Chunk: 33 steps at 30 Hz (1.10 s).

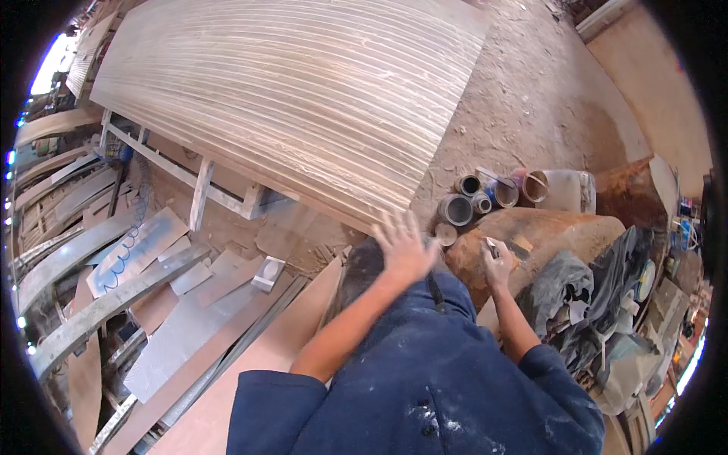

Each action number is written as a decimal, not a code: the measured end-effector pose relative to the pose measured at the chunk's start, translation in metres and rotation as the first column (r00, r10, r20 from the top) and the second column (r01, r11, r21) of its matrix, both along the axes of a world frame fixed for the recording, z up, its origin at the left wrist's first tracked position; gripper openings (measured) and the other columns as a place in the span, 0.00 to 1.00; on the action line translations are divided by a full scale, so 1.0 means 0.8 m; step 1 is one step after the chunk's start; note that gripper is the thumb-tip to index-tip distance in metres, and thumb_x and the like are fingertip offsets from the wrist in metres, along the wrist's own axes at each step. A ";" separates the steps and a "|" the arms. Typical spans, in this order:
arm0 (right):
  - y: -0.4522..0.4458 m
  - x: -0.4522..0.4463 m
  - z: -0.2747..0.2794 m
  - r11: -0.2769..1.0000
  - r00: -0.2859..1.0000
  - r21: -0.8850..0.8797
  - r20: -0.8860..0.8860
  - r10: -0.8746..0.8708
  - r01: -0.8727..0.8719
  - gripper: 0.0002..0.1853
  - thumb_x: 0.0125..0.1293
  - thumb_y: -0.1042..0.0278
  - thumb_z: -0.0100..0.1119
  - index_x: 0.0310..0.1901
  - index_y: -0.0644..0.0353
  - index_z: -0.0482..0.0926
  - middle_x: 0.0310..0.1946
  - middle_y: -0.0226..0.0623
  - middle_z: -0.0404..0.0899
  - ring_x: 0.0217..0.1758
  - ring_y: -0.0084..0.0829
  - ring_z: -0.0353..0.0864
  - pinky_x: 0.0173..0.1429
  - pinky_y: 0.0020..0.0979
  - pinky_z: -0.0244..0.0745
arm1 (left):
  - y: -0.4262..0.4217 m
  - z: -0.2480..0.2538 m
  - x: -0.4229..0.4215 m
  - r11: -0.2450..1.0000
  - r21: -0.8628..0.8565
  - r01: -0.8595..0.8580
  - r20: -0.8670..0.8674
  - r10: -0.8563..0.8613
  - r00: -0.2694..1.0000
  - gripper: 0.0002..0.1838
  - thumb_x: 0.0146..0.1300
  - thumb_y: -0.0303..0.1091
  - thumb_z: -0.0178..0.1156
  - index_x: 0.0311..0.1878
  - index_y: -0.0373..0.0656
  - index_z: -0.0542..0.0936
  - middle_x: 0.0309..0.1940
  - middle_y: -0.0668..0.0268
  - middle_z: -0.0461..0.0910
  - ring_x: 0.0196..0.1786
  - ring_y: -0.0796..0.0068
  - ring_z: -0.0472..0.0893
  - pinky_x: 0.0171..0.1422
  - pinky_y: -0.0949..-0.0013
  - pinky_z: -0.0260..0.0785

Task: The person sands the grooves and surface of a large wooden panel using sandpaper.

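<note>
My left hand (pixel 406 249) is held with its fingers spread, dusty and with nothing in it, over my lap near the corner of a large ribbed wooden panel (pixel 296 91). The panel has pale dust along its grooves and rests on a wooden frame. To the right, my right hand (pixel 497 264) is closed around a small tool (pixel 493 248) with a dark and metallic part. It is above a brown, smooth-topped block (pixel 561 224), close to a small flat piece (pixel 521 244) lying on it.
Open cans (pixel 457 210), jars with sticks and a cloudy plastic container (pixel 563 189) stand beyond the block. Dark crumpled plastic (pixel 561 292) lies at the right. Boards and offcuts (pixel 182 334) are piled at the left, near a blue coiled hose (pixel 136 227).
</note>
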State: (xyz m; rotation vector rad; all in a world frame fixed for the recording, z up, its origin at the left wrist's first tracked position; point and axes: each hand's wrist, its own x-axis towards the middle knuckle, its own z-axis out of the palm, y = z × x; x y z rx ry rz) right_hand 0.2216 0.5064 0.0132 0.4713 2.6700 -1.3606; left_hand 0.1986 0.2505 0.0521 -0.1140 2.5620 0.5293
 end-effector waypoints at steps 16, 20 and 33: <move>0.027 0.018 -0.023 0.974 0.977 -0.160 0.166 -0.131 0.158 0.12 0.71 0.64 0.67 0.49 0.62 0.85 0.31 0.26 0.81 0.31 0.18 0.76 0.34 0.24 0.70 | -0.212 -0.027 -0.102 0.904 -0.401 -0.149 -0.090 0.123 0.988 0.50 0.75 0.67 0.38 0.81 0.30 0.50 0.83 0.44 0.42 0.85 0.38 0.32 0.80 0.28 0.16; 0.011 0.005 -0.018 0.967 0.972 -0.190 0.191 -0.136 0.172 0.11 0.72 0.64 0.65 0.47 0.64 0.84 0.29 0.23 0.78 0.26 0.14 0.72 0.29 0.22 0.66 | -0.156 -0.020 -0.077 0.925 -0.372 -0.081 0.001 0.087 0.996 0.50 0.74 0.69 0.35 0.82 0.32 0.49 0.84 0.45 0.42 0.85 0.40 0.32 0.81 0.29 0.16; -0.129 -0.134 0.030 0.907 0.877 -0.041 -0.274 0.394 -0.420 0.09 0.64 0.76 0.68 0.47 0.62 0.86 0.33 0.38 0.84 0.37 0.27 0.82 0.41 0.28 0.76 | -0.252 -0.027 -0.123 0.863 -0.474 -0.172 0.024 0.208 0.978 0.45 0.76 0.64 0.34 0.84 0.40 0.46 0.86 0.55 0.39 0.85 0.41 0.31 0.81 0.29 0.17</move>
